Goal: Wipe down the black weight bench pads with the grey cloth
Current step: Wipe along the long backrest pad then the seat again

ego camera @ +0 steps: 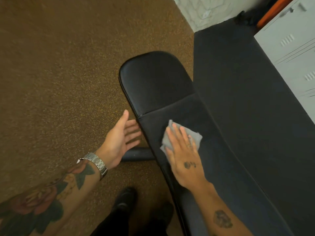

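The black weight bench runs from the lower right up to the middle, with a glossy rounded end pad (155, 80) and a longer matte pad (221, 167) below it. A grey cloth (196, 136) lies flat on the long pad just past the seam. My right hand (184, 155) presses on the cloth with fingers spread. My left hand (121, 138) hovers open, palm up, beside the bench's left edge, holding nothing. A steel watch sits on that wrist.
A black bench leg tube (138, 154) sticks out onto the brown speckled floor (59, 82). A dark mat or panel (247, 79) lies to the right, with grey metal lockers (293, 46) beyond it. My dark shoe (125, 197) stands near the bench.
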`<state>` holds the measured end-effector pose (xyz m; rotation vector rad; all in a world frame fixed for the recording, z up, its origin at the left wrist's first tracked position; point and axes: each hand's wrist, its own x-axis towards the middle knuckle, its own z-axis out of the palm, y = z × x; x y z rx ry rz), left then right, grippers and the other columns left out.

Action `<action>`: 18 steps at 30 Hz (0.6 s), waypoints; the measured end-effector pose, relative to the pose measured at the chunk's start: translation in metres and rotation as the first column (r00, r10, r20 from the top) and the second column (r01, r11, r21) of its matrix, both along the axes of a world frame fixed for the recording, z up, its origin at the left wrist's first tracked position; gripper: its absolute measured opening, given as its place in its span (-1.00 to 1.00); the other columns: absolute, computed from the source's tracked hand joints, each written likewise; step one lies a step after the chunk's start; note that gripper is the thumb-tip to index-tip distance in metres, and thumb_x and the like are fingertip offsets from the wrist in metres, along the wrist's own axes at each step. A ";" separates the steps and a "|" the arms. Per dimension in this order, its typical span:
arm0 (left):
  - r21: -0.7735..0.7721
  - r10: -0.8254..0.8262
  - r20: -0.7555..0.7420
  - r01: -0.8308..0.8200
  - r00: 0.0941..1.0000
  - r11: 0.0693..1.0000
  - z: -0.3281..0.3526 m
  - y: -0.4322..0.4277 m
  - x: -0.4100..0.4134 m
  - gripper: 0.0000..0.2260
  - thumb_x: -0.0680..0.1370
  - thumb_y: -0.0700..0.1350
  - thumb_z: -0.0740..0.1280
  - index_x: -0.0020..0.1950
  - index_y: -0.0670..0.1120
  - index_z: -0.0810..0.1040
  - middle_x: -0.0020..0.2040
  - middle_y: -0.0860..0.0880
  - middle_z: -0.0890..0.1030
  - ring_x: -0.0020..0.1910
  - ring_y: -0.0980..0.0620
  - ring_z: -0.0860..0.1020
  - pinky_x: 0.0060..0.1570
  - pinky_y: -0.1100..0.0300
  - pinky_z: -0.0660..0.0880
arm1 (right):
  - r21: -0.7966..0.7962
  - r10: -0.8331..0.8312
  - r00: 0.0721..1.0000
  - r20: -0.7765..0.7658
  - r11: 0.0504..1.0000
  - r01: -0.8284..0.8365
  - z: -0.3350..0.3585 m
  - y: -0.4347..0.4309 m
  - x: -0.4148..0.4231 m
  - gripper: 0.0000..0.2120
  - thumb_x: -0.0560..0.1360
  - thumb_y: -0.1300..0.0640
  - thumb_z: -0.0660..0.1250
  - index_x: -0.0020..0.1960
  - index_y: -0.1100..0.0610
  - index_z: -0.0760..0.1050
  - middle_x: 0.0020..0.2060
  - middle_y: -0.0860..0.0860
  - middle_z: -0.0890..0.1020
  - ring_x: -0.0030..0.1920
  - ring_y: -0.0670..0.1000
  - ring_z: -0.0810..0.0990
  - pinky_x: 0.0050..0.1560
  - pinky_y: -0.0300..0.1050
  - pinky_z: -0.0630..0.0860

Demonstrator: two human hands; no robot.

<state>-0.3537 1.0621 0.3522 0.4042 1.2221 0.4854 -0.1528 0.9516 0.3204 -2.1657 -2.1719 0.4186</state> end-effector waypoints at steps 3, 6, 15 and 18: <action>-0.004 0.018 0.001 -0.018 1.000 1.000 -0.005 -0.001 0.000 -0.39 0.55 0.31 0.16 0.41 -0.09 0.44 0.31 -0.08 0.56 0.26 -0.05 0.56 0.29 -0.07 0.48 | 0.023 -0.247 0.969 -0.009 0.969 0.248 -0.001 0.019 0.044 -0.46 0.66 -0.06 -0.05 0.61 0.09 0.07 0.60 0.04 0.11 0.59 0.02 0.00 0.55 0.07 0.00; -0.007 0.043 0.001 -0.043 0.999 0.999 -0.010 -0.003 -0.001 -0.38 0.54 0.33 0.18 0.42 -0.08 0.44 0.31 -0.06 0.57 0.25 -0.04 0.57 0.27 -0.07 0.49 | -0.015 -0.356 0.934 -0.037 0.934 0.356 -0.004 0.064 0.071 -0.46 0.68 -0.08 -0.11 0.62 0.05 -0.02 0.61 0.02 0.01 0.60 0.03 -0.09 0.57 0.08 -0.10; -0.019 0.132 -0.100 -0.134 0.986 0.991 -0.005 -0.001 0.013 -0.38 0.53 0.32 0.18 0.35 -0.13 0.49 0.26 -0.14 0.59 0.22 -0.11 0.59 0.29 -0.11 0.48 | 0.009 -0.215 0.976 -0.046 0.976 0.216 -0.005 0.131 0.005 -0.47 0.68 -0.05 -0.07 0.62 0.03 0.00 0.61 0.11 0.03 0.60 0.14 -0.05 0.55 0.18 -0.02; -0.013 0.133 -0.097 -0.135 0.986 0.991 -0.001 -0.001 0.014 -0.38 0.54 0.32 0.16 0.36 -0.14 0.48 0.25 -0.15 0.59 0.20 -0.10 0.59 0.23 -0.05 0.50 | 0.059 -0.021 0.998 -0.061 0.998 0.025 -0.006 0.098 -0.049 -0.48 0.66 -0.03 -0.04 0.60 0.07 0.11 0.60 0.16 0.09 0.60 0.16 0.03 0.53 0.18 0.06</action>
